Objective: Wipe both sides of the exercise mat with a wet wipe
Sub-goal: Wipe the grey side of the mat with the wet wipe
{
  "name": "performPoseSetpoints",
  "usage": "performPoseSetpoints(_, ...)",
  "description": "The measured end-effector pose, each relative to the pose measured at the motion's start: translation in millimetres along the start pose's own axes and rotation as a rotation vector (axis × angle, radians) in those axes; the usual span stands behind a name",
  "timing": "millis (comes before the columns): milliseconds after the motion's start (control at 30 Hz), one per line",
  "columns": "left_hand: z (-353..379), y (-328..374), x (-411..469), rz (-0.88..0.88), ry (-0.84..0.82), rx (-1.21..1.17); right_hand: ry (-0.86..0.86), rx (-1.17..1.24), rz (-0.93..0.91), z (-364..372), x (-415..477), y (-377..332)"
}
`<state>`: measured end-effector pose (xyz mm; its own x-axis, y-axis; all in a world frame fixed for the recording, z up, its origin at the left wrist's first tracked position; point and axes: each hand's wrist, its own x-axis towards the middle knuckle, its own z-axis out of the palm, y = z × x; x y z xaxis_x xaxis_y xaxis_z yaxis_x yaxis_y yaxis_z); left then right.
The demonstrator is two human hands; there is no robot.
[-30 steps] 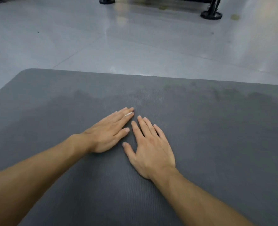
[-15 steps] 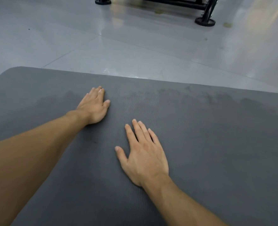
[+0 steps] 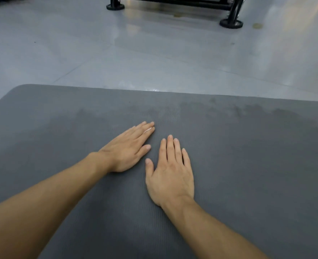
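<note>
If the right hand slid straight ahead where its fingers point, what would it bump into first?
Nothing, it seems: ahead of the right hand lies only bare mat up to its far edge, then floor. The left hand looks just clear of that line.

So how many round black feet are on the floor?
2: one foot top middle, another foot further right, both under the black frame. More may hide beyond the picture's edge.

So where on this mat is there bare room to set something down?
The mat is bare from the right hand out to the picture's right edge, and from the left hand to the rounded corner. The strip between the hands and the far edge is free. Tight only between the two flat hands.
</note>
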<state>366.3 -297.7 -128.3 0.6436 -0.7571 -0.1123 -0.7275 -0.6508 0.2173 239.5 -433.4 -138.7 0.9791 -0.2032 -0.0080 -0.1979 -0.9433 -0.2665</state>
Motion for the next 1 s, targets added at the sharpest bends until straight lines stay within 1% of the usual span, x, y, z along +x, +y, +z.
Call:
performPoseSetpoints(67, 0, -12, -25, -0.023, 0.004, 0.002, -0.044, -0.006, -0.049, -5, 0, 6)
performPoseSetpoints(133, 0, -30, -44, -0.078, 0.018, 0.007, -0.09, -0.025, -0.137, -13, -1, 22)
performPoseSetpoints(200, -3, -50, -57, -0.188, 0.045, -0.033, -0.125, -0.079, -0.222, -21, -1, 46)
performPoseSetpoints(233, -4, -56, -58, -0.247, 0.062, -0.056, -0.123, -0.096, -0.228, -26, -1, 61)
performPoseSetpoints(333, 2, -64, -39, -0.4, 0.129, -0.081, -0.067, -0.103, -0.102, -35, -4, 96)
performPoseSetpoints(400, 5, -57, -11, -0.528, 0.196, -0.095, -0.031, -0.084, -0.021, -35, -8, 105)
performPoseSetpoints(467, 4, -43, 26, -0.628, 0.225, -0.115, -0.005, -0.059, 0.005, -34, -9, 104)
performPoseSetpoints(500, 3, -32, 46, -0.638, 0.213, -0.121, -0.002, -0.048, 0.007, -33, -8, 102)
performPoseSetpoints(533, 3, -19, 67, -0.607, 0.189, -0.119, 0.0, -0.036, 0.008, -33, -8, 101)
performPoseSetpoints(633, 7, 30, 127, -0.407, 0.135, -0.082, 0.017, -0.005, 0.017, -34, -8, 102)
performPoseSetpoints(733, 8, 65, 150, -0.213, 0.088, 0.003, 0.009, -0.009, 0.012, -32, -7, 102)
performPoseSetpoints(800, 6, 76, 140, -0.057, 0.052, 0.06, 0.013, -0.015, 0.011, -31, -6, 101)
performPoseSetpoints(900, 4, 82, 95, 0.169, -0.003, 0.058, 0.021, -0.017, 0.013, -31, -7, 100)
performPoseSetpoints(967, 8, 72, 57, 0.232, -0.007, 0.035, 0.014, -0.029, 0.012, -32, -8, 100)
performPoseSetpoints(1000, 8, 61, 40, 0.213, 0.003, 0.014, 0.01, -0.031, 0.01, -32, -9, 100)
